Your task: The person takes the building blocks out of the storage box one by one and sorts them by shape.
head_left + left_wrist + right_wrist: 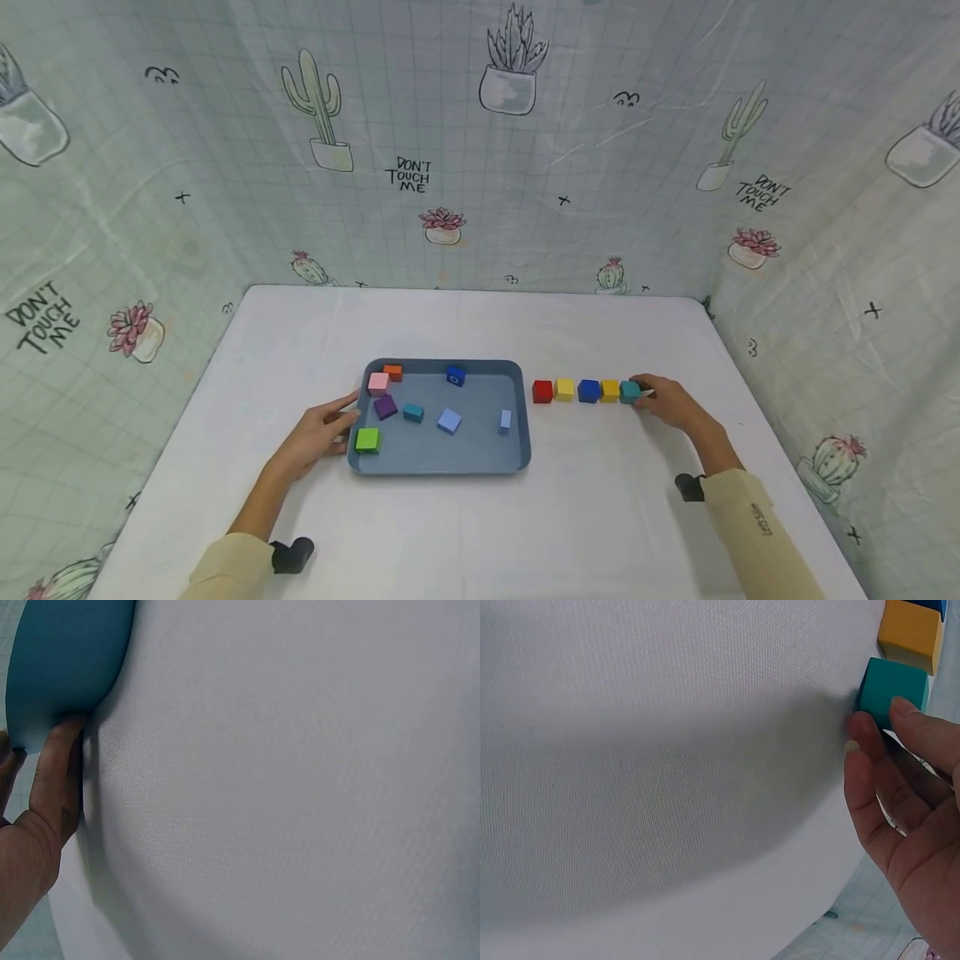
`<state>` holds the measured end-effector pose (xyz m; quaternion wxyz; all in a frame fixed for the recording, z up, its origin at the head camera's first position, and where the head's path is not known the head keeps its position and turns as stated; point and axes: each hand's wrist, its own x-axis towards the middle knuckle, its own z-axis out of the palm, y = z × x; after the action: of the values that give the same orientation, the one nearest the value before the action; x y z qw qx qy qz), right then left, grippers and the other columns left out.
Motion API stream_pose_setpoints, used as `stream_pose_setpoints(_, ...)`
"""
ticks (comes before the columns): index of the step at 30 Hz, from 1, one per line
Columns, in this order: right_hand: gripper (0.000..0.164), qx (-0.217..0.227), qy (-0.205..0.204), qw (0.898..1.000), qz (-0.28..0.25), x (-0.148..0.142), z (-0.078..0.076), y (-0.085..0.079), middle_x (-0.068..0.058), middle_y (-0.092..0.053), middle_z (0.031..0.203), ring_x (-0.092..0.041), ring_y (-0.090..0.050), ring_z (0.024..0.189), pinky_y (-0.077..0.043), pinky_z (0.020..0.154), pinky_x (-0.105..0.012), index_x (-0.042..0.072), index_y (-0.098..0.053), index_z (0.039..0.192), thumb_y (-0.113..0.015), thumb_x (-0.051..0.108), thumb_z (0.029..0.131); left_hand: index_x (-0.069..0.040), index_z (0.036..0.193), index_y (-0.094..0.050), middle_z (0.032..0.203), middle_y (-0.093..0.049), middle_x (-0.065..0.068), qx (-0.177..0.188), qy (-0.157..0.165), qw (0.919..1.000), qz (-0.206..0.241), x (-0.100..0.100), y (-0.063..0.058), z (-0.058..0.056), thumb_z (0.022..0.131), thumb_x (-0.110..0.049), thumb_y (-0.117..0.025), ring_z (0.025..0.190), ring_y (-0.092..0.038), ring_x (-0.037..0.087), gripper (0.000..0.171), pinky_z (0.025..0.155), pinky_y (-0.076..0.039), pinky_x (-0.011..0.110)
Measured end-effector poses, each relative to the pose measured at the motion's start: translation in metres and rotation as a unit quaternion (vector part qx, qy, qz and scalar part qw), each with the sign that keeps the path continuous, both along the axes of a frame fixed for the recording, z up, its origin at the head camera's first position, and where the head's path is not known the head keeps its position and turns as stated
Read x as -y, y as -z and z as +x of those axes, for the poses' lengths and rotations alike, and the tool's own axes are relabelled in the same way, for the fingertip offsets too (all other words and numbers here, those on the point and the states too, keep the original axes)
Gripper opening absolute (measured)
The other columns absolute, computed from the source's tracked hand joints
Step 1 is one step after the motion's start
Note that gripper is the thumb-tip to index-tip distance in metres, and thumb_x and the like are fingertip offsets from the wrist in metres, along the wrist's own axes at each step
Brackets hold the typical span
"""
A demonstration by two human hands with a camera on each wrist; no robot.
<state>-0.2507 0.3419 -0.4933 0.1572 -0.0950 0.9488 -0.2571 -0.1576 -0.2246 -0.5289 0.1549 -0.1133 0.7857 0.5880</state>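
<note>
Currently, I have the teal cube [628, 392] on the tabletop [585, 533], outside the tray [480, 455], at the right-hand end of a short row. The right hand [669, 404] grips it between thumb [919, 724] and a fingertip. The left hand [318, 429] rests against the tray's left side, fingers fairly straight, no pinch that I can make out.

Row, left to right: red cube [542, 392], yellow cube [564, 390], blue cube [588, 391], amber cube [609, 391], teal. Visible gap between yellow and blue. Amber and teal sit close; I can't tell whether their faces touch.

Technique, my judgement: light pinch, near face squared to amber's, no shove along the line, since that would likely skew amber and blue. On release, I'd part thumb and finger evenly; otherwise one may drag the cube askew. Left needs only light contact: a push could slide the tray into red.
</note>
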Motion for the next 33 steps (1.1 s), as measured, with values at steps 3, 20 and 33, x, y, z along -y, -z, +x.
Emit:
stream_pose_setpoints(3, 0.043, 0.000, 0.002, 1.000, 0.007, 0.000, -0.001, 0.000, -0.030, -0.049, 0.126, -0.043, -0.052, 0.108, -0.051, 0.082, -0.046, -0.008, -0.045, 0.131, -0.057, 0.005, 0.092, -0.015, 0.148, -0.033, 0.122, -0.050, 0.023, -0.001, 0.000, 1.0000, 0.000, 0.000, 0.000, 0.000, 0.096, -0.030, -0.056, 0.091, -0.057, 0.024, 0.058, 0.077, -0.054, 0.032)
stream_pose_setpoints(20, 0.050, -0.027, 0.009, 0.999, 0.030, -0.001, 0.005, -0.004, -0.030, -0.054, 0.120, -0.045, -0.051, 0.110, -0.044, 0.088, -0.055, -0.007, -0.041, 0.135, -0.060, 0.007, 0.091, -0.014, 0.148, -0.032, 0.122, -0.051, 0.023, 0.000, 0.004, 1.0000, -0.003, 0.001, 0.002, -0.001, 0.096, -0.030, -0.055, 0.093, -0.057, 0.024, 0.059, 0.077, -0.054, 0.033)
stream_pose_setpoints(33, 0.041, -0.116, 0.031, 0.993, -0.015, 0.010, 0.008, 0.002, -0.022, -0.057, 0.117, -0.035, -0.057, 0.100, -0.053, 0.074, -0.042, -0.002, -0.049, 0.130, -0.060, 0.010, 0.092, -0.014, 0.148, -0.031, 0.124, -0.049, 0.024, 0.000, 0.009, 0.9999, -0.009, 0.001, 0.001, -0.002, 0.096, -0.030, -0.055, 0.095, -0.057, 0.025, 0.059, 0.077, -0.054, 0.032)
